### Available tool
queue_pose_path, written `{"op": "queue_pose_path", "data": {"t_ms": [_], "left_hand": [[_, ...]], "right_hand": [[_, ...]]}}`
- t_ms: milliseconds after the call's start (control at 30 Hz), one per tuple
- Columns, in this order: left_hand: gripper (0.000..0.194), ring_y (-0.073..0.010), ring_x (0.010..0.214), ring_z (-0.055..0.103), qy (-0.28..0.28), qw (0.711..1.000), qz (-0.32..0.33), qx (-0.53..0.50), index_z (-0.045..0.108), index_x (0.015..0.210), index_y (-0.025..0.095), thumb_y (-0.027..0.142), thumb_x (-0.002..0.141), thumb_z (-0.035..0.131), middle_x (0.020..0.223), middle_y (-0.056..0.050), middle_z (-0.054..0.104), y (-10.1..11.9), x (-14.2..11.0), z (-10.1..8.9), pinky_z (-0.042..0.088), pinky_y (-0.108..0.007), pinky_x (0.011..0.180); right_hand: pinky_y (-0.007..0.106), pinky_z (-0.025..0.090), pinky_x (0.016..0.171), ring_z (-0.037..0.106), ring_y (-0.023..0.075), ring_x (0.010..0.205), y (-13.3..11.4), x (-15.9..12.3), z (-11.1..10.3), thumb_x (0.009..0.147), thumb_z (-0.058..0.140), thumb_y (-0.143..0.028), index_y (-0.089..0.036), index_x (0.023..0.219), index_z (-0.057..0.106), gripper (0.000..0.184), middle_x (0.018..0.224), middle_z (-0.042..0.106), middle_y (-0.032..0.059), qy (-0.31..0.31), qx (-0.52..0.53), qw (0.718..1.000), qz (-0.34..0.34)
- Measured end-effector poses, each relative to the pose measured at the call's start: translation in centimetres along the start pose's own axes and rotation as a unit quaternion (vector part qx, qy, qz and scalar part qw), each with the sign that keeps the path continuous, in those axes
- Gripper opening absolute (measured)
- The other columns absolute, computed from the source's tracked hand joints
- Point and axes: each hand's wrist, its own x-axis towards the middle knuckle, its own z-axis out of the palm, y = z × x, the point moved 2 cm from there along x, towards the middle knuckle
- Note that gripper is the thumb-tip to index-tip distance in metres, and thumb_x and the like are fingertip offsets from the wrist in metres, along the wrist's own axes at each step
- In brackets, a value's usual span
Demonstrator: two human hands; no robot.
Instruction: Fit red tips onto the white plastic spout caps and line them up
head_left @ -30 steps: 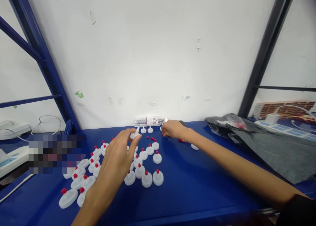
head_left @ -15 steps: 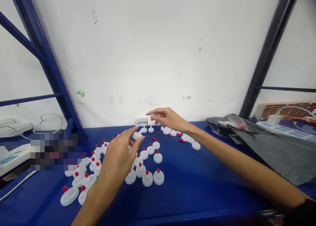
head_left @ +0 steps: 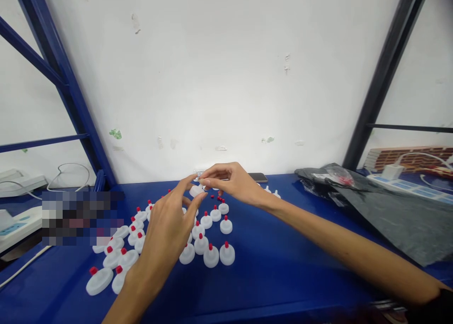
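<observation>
My left hand (head_left: 170, 229) is raised over the blue table (head_left: 283, 262) and pinches a white nozzle cap (head_left: 196, 190) between thumb and fingertips. My right hand (head_left: 233, 182) meets it from the right, its fingertips pinched together at the cap's tip; what they hold is too small to make out. Below lie several white caps with red tips (head_left: 211, 256), standing in loose rows. A few loose red tips (head_left: 219, 199) lie just behind them.
A phone (head_left: 257, 177) lies by the white wall, with a few uncapped white caps (head_left: 271, 191) near it. Dark plastic bags (head_left: 385, 206) cover the table's right side. A power strip (head_left: 399, 180) sits far right. Blue frame posts rise at left.
My right hand left the far pile of caps by the water bottle and came back left to meet the cap in my left hand. The left hand stayed almost still.
</observation>
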Motion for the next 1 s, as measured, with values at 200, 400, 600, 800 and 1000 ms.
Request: {"op": "queue_pose_path", "data": {"t_ms": [200,400,600,800,1000], "left_hand": [[0.042,-0.0203,0.072,0.073,0.005,1.000,0.004,0.003,0.056,0.138,0.036,0.048,0.097,0.058,0.107,0.002,0.079,0.2,0.0,0.0,0.050,-0.030,0.064],[0.043,-0.0194,0.080,0.072,0.024,1.000,-0.010,0.014,0.054,0.138,0.033,0.051,0.098,0.054,0.118,0.001,0.072,0.5,-0.2,-0.2,0.050,-0.030,0.065],[0.034,-0.0199,0.079,0.070,0.033,0.998,0.001,0.044,0.059,0.130,0.028,0.037,0.098,0.051,0.110,-0.001,0.073,0.4,-0.3,-0.2,0.047,-0.032,0.067],[0.026,-0.0199,0.080,0.069,0.031,0.998,0.013,0.044,0.066,0.118,0.026,0.033,0.097,0.051,0.104,0.000,0.074,0.3,-0.2,-0.1,0.046,-0.031,0.065],[0.025,-0.0191,0.077,0.069,0.027,0.998,0.027,0.047,0.068,0.114,0.024,0.034,0.099,0.050,0.102,-0.001,0.074,0.1,-0.2,-0.1,0.045,-0.031,0.063]], "right_hand": [[0.031,0.056,0.074,0.072,0.0193,0.087,0.5,-0.2,0.6,0.080,0.081,-0.037,-0.020,0.100,0.077,0.026,0.091,0.078,0.0050,0.033,0.028,0.999,-0.009],[0.029,0.053,0.070,0.070,0.0174,0.079,1.4,0.1,0.3,0.085,0.076,-0.032,-0.021,0.098,0.081,0.018,0.090,0.079,0.0038,0.065,-0.094,0.993,-0.018],[0.027,0.048,0.068,0.071,0.0165,0.074,5.1,1.0,0.7,0.091,0.071,-0.027,-0.020,0.101,0.082,0.017,0.082,0.079,0.0024,0.014,-0.311,0.949,0.040],[0.023,0.045,0.064,0.073,0.0173,0.079,7.1,1.8,1.8,0.082,0.078,-0.020,-0.022,0.092,0.082,0.011,0.081,0.080,0.0008,-0.069,-0.352,0.931,0.076],[0.022,0.043,0.059,0.073,0.0173,0.075,6.4,3.0,1.7,0.075,0.084,-0.028,-0.023,0.095,0.080,0.021,0.077,0.079,-0.0007,-0.148,-0.372,0.911,0.103]]}}
